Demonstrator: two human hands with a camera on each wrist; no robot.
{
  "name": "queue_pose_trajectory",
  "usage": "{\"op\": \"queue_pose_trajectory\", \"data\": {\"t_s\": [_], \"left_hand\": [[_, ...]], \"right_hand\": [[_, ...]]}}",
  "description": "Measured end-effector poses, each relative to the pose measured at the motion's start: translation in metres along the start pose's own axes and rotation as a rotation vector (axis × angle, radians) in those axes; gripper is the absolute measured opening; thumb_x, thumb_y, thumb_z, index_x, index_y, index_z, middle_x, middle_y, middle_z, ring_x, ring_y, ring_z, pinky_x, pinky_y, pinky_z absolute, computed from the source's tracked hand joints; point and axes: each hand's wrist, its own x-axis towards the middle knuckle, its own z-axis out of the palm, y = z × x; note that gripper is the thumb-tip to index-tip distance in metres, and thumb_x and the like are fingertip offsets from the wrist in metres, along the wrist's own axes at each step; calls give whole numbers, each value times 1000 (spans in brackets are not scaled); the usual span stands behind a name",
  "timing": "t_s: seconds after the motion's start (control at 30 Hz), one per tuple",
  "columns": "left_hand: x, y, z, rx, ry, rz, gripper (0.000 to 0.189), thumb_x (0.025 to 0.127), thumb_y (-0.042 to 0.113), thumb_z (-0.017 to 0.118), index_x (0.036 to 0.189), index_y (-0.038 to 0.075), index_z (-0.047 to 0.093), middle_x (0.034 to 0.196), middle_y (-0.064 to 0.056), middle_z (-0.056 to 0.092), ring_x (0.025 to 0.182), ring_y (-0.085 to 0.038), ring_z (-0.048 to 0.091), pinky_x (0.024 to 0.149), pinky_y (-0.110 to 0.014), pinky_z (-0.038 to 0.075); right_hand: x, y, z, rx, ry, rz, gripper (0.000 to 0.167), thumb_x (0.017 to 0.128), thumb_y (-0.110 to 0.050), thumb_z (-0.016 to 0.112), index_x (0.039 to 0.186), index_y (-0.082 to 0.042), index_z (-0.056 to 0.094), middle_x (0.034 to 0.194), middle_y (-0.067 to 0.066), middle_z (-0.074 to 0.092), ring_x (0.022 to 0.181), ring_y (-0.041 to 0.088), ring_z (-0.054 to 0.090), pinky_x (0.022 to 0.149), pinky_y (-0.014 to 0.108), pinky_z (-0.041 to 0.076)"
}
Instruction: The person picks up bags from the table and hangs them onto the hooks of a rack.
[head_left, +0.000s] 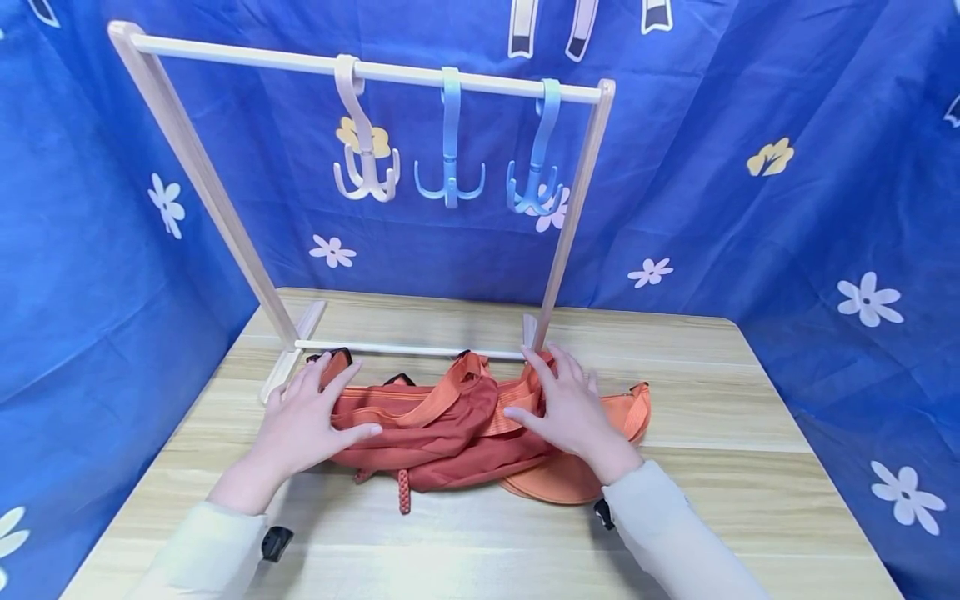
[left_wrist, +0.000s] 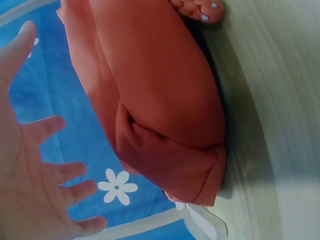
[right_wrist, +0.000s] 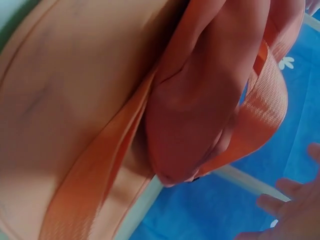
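Note:
A rust-red waist bag lies across the table, its orange strap looped over the top and a braided zip pull hanging at the front. Under its right end is a lighter orange bag, partly covered. My left hand is over the red bag's left end with its fingers spread. Over the right end is my right hand, fingers apart, with nothing in its grasp. In the left wrist view a gap shows between the left palm and the red cloth. Whether the right hand touches the bag, I cannot tell.
Behind the bags stands a white rack. From its bar hang a white hook, a blue hook and another blue hook. Blue flowered cloth surrounds the wooden table.

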Motion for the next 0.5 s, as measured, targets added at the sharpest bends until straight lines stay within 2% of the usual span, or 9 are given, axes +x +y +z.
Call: {"op": "queue_pose_trajectory", "data": {"t_s": [0.17,0.3,0.5], "left_hand": [[-1,-5,-3,1,-19,6,97,73,71,64,149,20,32,147,-30,23,130,-54,23,88,-69,20],[-1,-10,-4,2,-6,18,95,73,70,65,148,19,35,147,-29,25,130,-51,26,90,-69,20],[-2,-19,-4,-5,-6,50,91,75,67,66,145,14,39,145,-30,27,130,-50,27,94,-69,19]], "right_hand": [[5,-9,3,17,-17,-18,90,77,-76,53,151,-34,25,154,11,23,138,37,21,102,67,15],[9,-16,5,12,-14,-55,91,77,-76,53,150,-31,26,152,12,25,136,37,26,104,64,16],[16,-26,9,3,-25,-120,87,79,-75,51,151,-32,25,151,11,28,137,29,26,107,60,14]]}}
